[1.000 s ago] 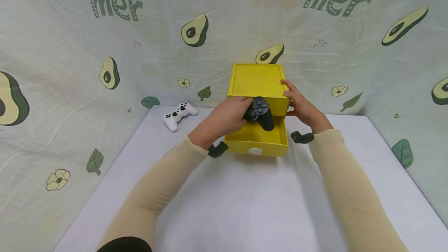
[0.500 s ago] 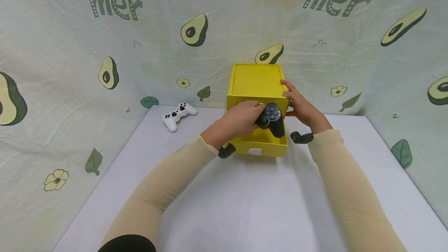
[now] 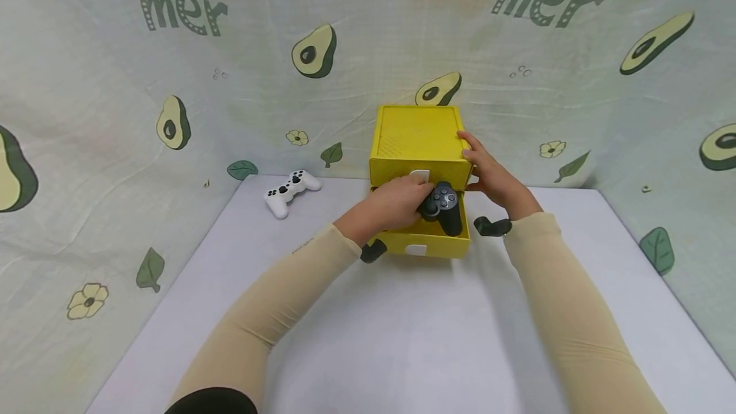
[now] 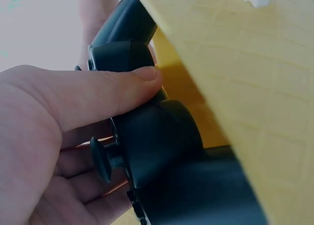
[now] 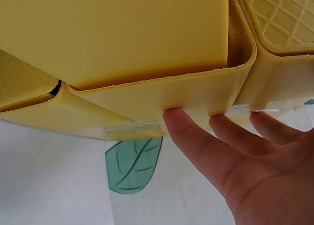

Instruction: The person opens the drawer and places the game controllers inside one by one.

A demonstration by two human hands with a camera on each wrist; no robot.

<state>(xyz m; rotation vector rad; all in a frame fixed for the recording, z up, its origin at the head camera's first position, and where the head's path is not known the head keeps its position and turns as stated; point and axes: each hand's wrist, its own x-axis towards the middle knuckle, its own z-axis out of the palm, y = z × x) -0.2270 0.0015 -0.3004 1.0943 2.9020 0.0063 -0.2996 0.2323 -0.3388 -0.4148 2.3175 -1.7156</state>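
My left hand grips a black game controller at the opening of the pulled-out lower drawer of a yellow drawer box. In the left wrist view the thumb of the left hand presses on the middle of the controller, which is partly inside the drawer. My right hand rests on the box's right side; in the right wrist view the fingertips of the right hand touch the yellow side wall, fingers spread.
A white game controller lies on the white table, left of the box. Behind the box and at both sides hangs a cloth printed with avocados and leaves.
My left hand has moved right with the black controller, then lowered it toward the lower drawer. The right hand has stayed on the side of the box.
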